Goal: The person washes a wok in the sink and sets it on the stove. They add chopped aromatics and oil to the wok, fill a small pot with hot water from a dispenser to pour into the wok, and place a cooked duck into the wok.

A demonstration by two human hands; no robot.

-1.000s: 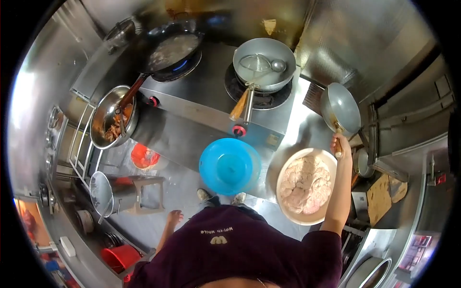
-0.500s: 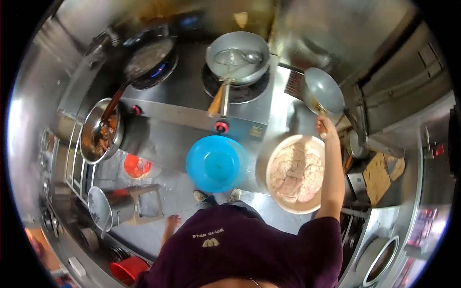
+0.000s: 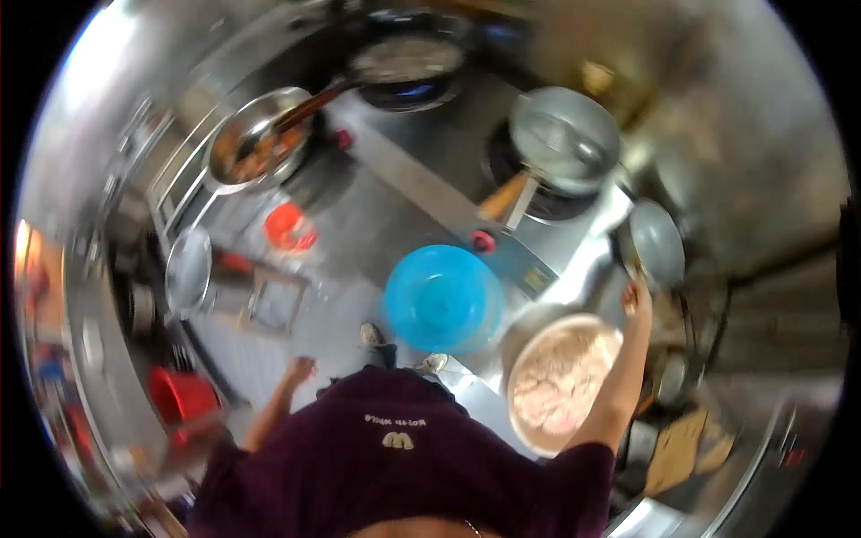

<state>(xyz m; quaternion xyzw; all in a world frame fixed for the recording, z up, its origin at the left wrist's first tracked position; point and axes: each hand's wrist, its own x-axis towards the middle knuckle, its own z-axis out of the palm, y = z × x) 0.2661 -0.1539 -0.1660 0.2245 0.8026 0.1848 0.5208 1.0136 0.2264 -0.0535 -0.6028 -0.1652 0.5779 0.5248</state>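
My right hand (image 3: 637,298) is closed round the handle of a deep grey pan (image 3: 659,240), at the right end of the stove counter. Below that forearm stands a pale round tub (image 3: 515,402) filled with lumpy pale raw food (image 3: 560,386), perhaps meat. My left hand (image 3: 302,369) hangs out to the left of my body, holding nothing, its slightly blurred fingers apart. Nearest to me in the middle is a blue plastic basin (image 3: 397,287), touched by neither hand.
A dark wok (image 3: 408,63) sits over a blue flame at the back. Another grey pan (image 3: 531,117) holds a strainer and a ladle on the second burner. To the left are a steel bowl (image 3: 300,166) of reddish food, a tall pot (image 3: 188,269) and a red bucket (image 3: 179,399).
My view has turned, so the stove appears slanted and shifted right. My left hand has come farther out from my body. The right hand keeps hold of the pan.
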